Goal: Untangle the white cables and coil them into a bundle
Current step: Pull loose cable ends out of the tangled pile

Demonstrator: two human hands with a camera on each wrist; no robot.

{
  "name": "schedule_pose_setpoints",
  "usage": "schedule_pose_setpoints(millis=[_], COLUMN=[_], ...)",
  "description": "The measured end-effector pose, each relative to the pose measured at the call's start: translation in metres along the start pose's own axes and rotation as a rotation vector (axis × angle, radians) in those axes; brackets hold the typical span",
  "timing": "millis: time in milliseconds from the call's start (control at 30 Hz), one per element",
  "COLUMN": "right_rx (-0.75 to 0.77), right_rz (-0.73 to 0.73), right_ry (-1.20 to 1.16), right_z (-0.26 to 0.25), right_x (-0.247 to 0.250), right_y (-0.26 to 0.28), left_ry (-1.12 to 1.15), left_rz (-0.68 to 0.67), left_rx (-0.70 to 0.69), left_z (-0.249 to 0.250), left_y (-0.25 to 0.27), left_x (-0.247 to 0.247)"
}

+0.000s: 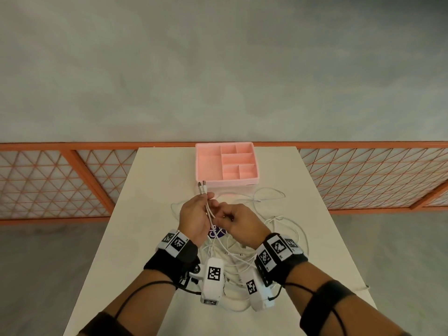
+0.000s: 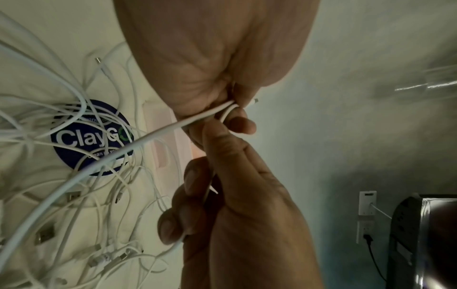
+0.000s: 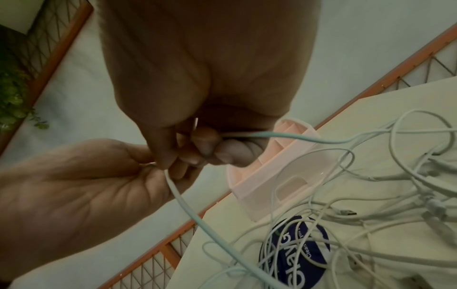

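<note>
Over the middle of the table my left hand [image 1: 204,202] grips a small bunch of white cable ends, and their plugs [image 1: 202,186] stick up past the fingers. Right beside it, my right hand [image 1: 224,213] pinches the same strands just below. In the left wrist view the held cable [image 2: 173,127] runs out of the curled fingers towards the pile. The right wrist view shows my right hand's fingers [image 3: 205,144] curled round a cable [image 3: 183,201]. A loose tangle of white cables [image 1: 244,253] with several plugs lies on the table under both wrists.
A pink divided tray [image 1: 201,163] stands at the table's far edge, just beyond my hands. A round blue sticker [image 1: 216,232] lies under the tangle. The white table [image 1: 145,214] is narrow, with an orange lattice railing [image 1: 60,180] beyond its sides.
</note>
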State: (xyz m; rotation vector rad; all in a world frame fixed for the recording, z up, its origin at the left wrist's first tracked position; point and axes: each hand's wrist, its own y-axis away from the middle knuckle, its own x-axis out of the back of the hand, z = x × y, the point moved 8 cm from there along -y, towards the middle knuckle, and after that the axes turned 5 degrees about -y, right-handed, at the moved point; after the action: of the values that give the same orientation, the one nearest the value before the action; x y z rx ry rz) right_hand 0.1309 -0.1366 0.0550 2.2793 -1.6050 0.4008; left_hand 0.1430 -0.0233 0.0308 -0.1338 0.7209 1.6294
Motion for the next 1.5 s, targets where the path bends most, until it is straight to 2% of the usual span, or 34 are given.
schedule_pose_setpoints(millis=[133,300,433,533,600,667,733,833,967,1067,1233,1367,1500], right_rx=[-0.008,-0.121,-0.367,-0.518,-0.540,-0.475,-0.336,-0.161,-0.051,-0.057,-0.068,-0.054,-0.019], right_rz=[-0.021,-0.069,0.123,0.314,0.407,0.475,0.521,0.426,0.305,0.214,0.110,0.127,0.181], right_ry=[0.068,0.398,0.576,0.603,0.638,0.642,0.510,0.197,-0.312,-0.525,-0.660,-0.740,-0.726], right_z=[0.007,0.056,0.123,0.146,0.137,0.111,0.075,0.022,-0.031,-0.052,-0.063,-0.061,-0.052], right_x=[0.008,0.040,0.109,0.153,0.169,0.178,0.180,0.167,0.139,0.117,0.095,0.097,0.099], right_y=[0.000,0.006,0.020,0.035,0.039,0.035,0.025,0.007,-0.007,-0.012,-0.013,-0.010,-0.009], left_ry=[0.056,0.092,0.119,0.123,0.103,0.053,-0.021,-0.147,-0.303,-0.398,-0.375,-0.451,-0.515], left_rz=[0.057,0.115,0.188,0.203,0.205,0.203,0.193,0.140,-0.022,-0.124,-0.203,-0.232,-0.171], left_rx=[-0.068,-0.143,-0.202,-0.219,-0.214,-0.205,-0.205,-0.230,-0.292,-0.341,-0.336,-0.297,-0.277], left_z=[0.009,0.038,0.068,0.083,0.084,0.080,0.073,0.062,0.048,0.042,0.030,0.020,0.015], left_y=[-0.004,-0.013,-0.016,-0.017,-0.018,-0.017,-0.014,-0.009,-0.001,0.006,0.015,0.015,0.011], left_x=[0.007,0.028,0.052,0.063,0.063,0.056,0.045,0.022,-0.016,-0.044,-0.064,-0.059,-0.046])
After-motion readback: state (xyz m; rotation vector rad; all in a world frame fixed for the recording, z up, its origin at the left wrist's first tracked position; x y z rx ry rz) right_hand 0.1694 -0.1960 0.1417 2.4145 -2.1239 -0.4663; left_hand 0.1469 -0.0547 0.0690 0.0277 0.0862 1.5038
